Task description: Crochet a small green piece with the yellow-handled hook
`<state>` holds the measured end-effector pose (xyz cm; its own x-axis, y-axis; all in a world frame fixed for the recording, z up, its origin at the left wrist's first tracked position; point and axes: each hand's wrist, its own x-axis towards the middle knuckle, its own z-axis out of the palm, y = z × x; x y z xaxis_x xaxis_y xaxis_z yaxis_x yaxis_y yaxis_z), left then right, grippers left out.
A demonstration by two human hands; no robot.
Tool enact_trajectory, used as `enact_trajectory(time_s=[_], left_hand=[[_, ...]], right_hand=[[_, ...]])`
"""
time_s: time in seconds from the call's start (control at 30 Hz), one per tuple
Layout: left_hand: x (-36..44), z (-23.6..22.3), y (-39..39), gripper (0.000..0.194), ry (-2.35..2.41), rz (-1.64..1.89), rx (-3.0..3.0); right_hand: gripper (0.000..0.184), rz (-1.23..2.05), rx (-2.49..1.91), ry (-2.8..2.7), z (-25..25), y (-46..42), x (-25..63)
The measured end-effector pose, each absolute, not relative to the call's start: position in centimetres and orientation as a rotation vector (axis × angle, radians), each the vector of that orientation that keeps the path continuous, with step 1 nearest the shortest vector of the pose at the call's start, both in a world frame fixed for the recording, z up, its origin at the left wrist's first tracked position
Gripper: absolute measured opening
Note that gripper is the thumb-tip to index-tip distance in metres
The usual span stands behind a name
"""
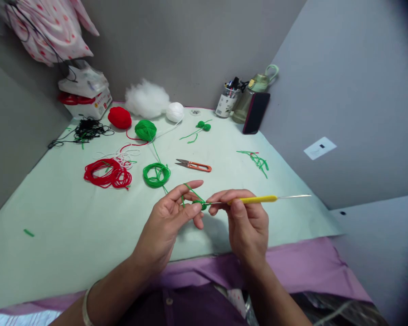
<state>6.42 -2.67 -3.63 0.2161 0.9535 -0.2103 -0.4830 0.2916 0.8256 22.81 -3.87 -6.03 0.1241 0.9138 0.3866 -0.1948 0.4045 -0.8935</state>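
Observation:
My left hand point(172, 217) pinches a small green crocheted piece point(200, 205), and green yarn point(191, 191) loops over its raised index finger. That strand runs back to a green yarn coil point(156, 174) and a green yarn ball point(145, 130). My right hand point(246, 217) grips a crochet hook with a yellow handle point(255, 199); its tip sits in the green piece. Both hands hover just above the near part of the pale green table cover point(71, 226).
Orange thread snips point(194, 165) lie beyond my hands. A red yarn coil point(108, 174), red ball point(119, 117), white ball point(174, 112), stuffing point(147, 98), black cord point(86, 130) and green scraps point(256, 160) are spread around. A pen jar point(227, 100), bottle point(250, 97) and phone point(256, 113) stand back right.

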Motion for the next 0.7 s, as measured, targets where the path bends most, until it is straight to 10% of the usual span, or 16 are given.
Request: enact_trajectory(time_s=[0.57, 0.7], left_hand=[[6.5, -3.6, -2.7, 0.052, 0.867, 1.090, 0.709], [6.2, -3.2, -2.0, 0.042, 0.718, 0.948, 0.497]], right_hand=[[0.035, -0.067, -0.940, -1.919, -6.6, -4.5, 23.4], [0.029, 0.208, -0.923, -1.699, -6.6, -4.5, 23.2]])
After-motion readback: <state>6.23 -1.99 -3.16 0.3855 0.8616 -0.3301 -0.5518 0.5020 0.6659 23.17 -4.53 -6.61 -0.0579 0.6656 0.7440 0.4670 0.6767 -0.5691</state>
